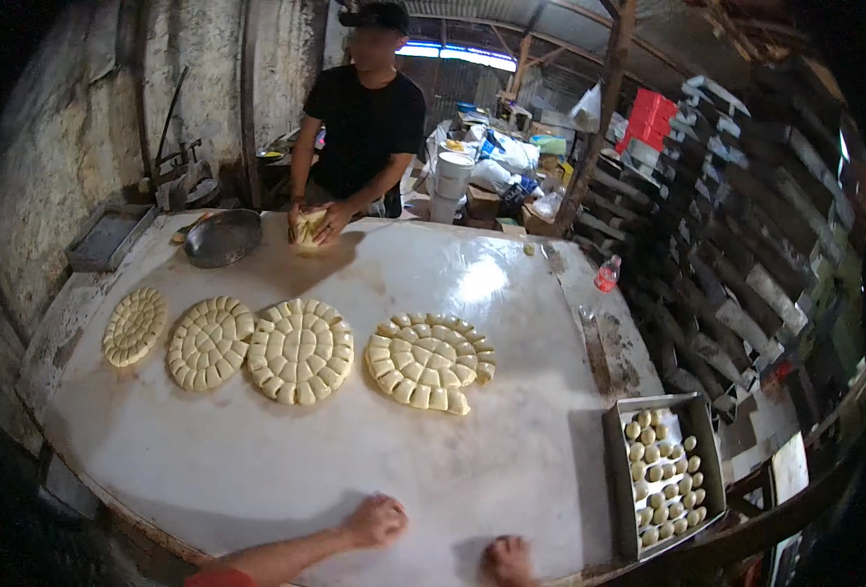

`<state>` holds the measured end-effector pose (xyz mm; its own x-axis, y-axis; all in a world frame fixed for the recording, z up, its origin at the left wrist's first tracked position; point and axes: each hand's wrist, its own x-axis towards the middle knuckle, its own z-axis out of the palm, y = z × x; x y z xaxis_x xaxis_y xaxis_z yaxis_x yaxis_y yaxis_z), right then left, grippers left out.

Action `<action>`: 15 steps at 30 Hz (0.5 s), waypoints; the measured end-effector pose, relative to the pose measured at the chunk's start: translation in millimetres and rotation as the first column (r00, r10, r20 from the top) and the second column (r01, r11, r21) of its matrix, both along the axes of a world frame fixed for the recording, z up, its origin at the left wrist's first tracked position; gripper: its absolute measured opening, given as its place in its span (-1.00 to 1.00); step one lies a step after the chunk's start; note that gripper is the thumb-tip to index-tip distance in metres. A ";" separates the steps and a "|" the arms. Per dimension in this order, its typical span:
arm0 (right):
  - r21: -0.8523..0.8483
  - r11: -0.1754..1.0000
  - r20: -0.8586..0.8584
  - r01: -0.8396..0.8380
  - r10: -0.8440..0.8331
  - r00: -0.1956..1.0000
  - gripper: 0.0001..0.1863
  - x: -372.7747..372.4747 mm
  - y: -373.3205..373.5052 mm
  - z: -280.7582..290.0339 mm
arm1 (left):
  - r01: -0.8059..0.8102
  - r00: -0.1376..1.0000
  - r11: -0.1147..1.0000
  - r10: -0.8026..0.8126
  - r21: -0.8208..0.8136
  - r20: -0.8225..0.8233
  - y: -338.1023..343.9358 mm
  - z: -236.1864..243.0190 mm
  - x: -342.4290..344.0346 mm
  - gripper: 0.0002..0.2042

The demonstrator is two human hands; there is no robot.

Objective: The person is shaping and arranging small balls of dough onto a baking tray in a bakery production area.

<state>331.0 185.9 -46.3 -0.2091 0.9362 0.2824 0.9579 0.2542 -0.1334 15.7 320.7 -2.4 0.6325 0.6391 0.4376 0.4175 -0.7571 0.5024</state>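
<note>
On the pale tabletop [227, 445] my left hand [375, 521] rests near the front edge, its fingers curled down. To its right my right hand [507, 562] is also curled against the surface. Whatever lies under either palm is hidden. Beyond them sits a round of cut dough pieces [428, 360], with a gap at its right front side. Farther left are three more cut dough rounds, the nearest of these a full round [300, 351], then a second [210, 343] and a smaller-looking third [135, 327]. Right of my hands, several dough balls [669, 472] lie in rows inside a metal tray [615, 479].
Across the table a person [366, 117] in black grips a lump of dough [309, 227]. Beside them lie a round dark pan [224, 239] and a rectangular metal tray [110, 238]. A plastic bottle [607, 274] stands at the right edge, by stacked wood [717, 284].
</note>
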 end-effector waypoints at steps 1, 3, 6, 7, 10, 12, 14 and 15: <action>-0.333 0.942 -0.017 0.053 -0.062 0.998 -0.70 4.2 18.0 50.9 | -0.131 0.987 0.990 0.136 0.054 -0.092 11.1 1.9 -21.6 -0.92; -0.067 0.984 -0.046 0.168 -0.171 0.984 -0.81 26.0 61.4 45.0 | -0.195 0.956 0.976 0.210 0.092 -0.203 49.3 27.9 -9.4 -0.89; 0.003 0.991 -0.336 0.133 -0.124 0.934 -0.86 -18.7 119.4 46.1 | -0.209 0.968 0.976 0.214 0.054 -0.127 63.5 34.3 57.0 -0.88; -0.024 0.997 -0.372 0.071 -0.075 0.925 -0.87 -30.1 109.8 51.7 | -0.261 0.965 0.965 0.261 -0.003 -0.036 55.2 33.9 72.1 -0.88; -0.034 0.977 -0.289 -0.211 0.193 0.938 -0.83 -12.5 51.7 63.5 | -0.055 0.996 0.998 0.056 0.015 -0.073 4.9 -3.2 50.8 -0.89; -0.083 0.991 -0.209 -0.108 0.089 0.974 -0.80 25.6 44.0 68.1 | -0.062 0.996 0.998 0.062 -0.008 -0.060 9.7 -10.8 18.5 -0.91; -0.258 0.966 -0.146 0.018 -0.057 0.988 -0.71 45.4 50.8 84.3 | -0.393 0.905 0.919 0.384 -0.014 -0.183 28.8 14.6 20.4 -0.93; -0.262 0.964 -0.162 0.035 -0.080 0.984 -0.71 35.9 43.5 81.9 | -0.423 0.882 0.906 0.417 0.020 -0.219 45.7 18.5 25.7 -0.92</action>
